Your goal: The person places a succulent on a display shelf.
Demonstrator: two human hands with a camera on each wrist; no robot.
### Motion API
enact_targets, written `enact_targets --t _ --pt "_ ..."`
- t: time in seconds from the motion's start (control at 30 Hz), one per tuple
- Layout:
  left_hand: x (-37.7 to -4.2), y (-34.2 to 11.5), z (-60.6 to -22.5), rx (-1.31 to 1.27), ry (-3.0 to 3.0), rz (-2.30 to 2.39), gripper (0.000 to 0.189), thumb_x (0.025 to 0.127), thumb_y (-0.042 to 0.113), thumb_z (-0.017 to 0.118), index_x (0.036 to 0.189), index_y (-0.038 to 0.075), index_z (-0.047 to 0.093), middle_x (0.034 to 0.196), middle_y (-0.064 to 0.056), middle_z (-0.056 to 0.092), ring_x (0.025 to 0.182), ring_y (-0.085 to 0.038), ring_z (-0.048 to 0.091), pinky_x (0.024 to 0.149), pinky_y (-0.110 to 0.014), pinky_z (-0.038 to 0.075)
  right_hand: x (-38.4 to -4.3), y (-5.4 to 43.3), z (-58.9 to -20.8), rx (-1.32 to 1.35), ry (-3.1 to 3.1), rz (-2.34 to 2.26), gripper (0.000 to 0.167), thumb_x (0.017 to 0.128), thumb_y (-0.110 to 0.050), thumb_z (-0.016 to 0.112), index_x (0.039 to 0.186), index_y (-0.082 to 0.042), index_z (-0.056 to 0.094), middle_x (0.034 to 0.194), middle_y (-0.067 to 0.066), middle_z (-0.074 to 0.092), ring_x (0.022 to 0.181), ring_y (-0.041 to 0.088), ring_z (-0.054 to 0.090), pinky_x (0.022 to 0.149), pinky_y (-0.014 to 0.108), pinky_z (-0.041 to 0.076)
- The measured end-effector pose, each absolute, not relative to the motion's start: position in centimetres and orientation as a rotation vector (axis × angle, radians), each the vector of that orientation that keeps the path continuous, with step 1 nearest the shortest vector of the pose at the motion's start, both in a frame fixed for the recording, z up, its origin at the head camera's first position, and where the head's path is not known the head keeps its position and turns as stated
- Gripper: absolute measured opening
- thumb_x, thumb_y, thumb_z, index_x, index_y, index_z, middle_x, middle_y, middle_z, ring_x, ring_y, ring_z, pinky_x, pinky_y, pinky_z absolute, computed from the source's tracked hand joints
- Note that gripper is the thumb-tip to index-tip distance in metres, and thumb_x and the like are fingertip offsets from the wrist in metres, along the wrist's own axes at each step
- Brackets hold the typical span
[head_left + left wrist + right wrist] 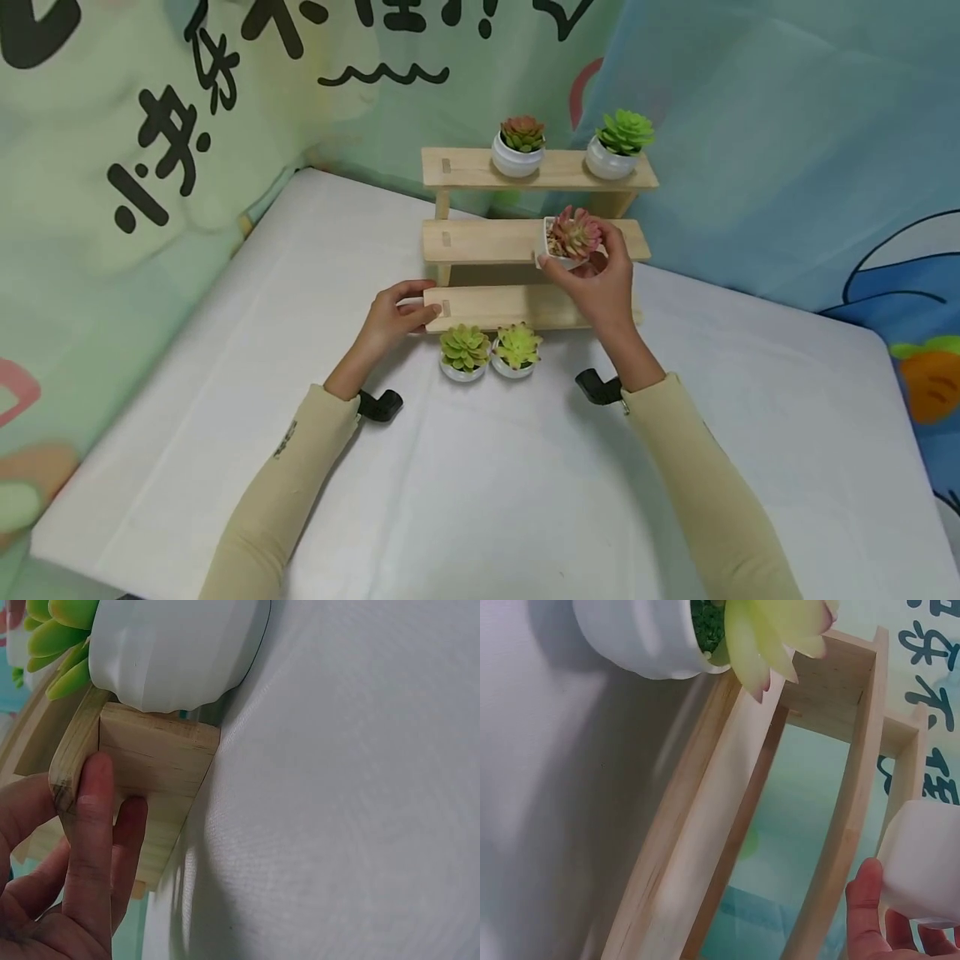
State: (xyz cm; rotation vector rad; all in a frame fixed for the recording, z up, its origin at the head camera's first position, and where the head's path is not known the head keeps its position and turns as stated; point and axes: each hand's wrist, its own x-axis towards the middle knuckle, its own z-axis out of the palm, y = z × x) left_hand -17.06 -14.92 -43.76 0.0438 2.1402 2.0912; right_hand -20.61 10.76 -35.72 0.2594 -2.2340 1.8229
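A pink succulent (576,235) in a squarish white pot is in my right hand (611,287), thumb and fingers around the pot. It overlaps the middle board of a three-step wooden plant stand (480,242) in the head view. From the right wrist, the white pot (924,859) shows at the right edge with fingertips against it. My left hand (393,315) grips the left end of the stand's lowest board (510,307). Close up, the thumb and fingers pinch the board's corner (71,769) beside the side support (157,750).
On the top board stand a reddish succulent (520,150) and a bright green succulent (624,137) in round white pots. Two light green succulents, a left one (463,350) and a right one (517,348), stand on the white tabletop (480,492) before the stand. Printed cloth (750,150) hangs behind.
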Motion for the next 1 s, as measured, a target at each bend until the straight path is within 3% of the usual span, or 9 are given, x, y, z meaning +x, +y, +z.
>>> enact_targets --t 0.3,0.5,0.83,1.0 --pt "-17.0 -14.6 -44.2 0.034 2.162 2.062 0.044 0.093 0.002 0.063 0.133 -0.010 0.051 0.127 -0.029 0.057 0.072 0.000 0.061 0.062 -0.016 0.052 -21.9 9.9 -35.7 0.258 -2.268 1.806 0.062 0.079 0.002 0.075 0.134 0.001 0.046 0.114 -0.008 0.050 0.092 0.006 0.056 0.073 0.017 0.047" --pt "-17.3 -14.8 -44.0 0.035 2.184 2.054 0.044 0.093 0.003 0.064 0.133 -0.008 0.052 0.127 -0.027 0.057 0.070 0.000 0.060 0.061 -0.016 0.051 -23.3 8.6 -35.2 0.268 -2.350 1.752 0.066 0.080 -0.004 0.077 0.137 0.000 0.045 0.124 0.005 0.052 0.093 0.006 0.055 0.075 0.018 0.047" --pt "-17.3 -15.0 -44.0 0.035 2.154 2.087 0.043 0.093 0.002 0.063 0.133 -0.010 0.051 0.127 -0.029 0.057 0.079 -0.003 0.063 0.061 -0.017 0.053 -24.2 7.2 -35.3 0.392 -2.435 1.655 0.066 0.079 -0.005 0.078 0.137 -0.001 0.047 0.120 0.010 0.054 0.078 0.005 0.054 0.069 0.016 0.046" --pt "-17.4 -14.9 -44.0 0.022 2.155 2.089 0.044 0.093 0.002 0.064 0.133 -0.009 0.052 0.129 -0.027 0.056 0.081 -0.005 0.063 0.062 -0.017 0.053 -24.3 6.5 -35.4 0.438 -2.478 1.648 0.066 0.081 -0.007 0.077 0.139 -0.001 0.046 0.125 0.015 0.054 0.082 0.005 0.053 0.070 0.015 0.045"
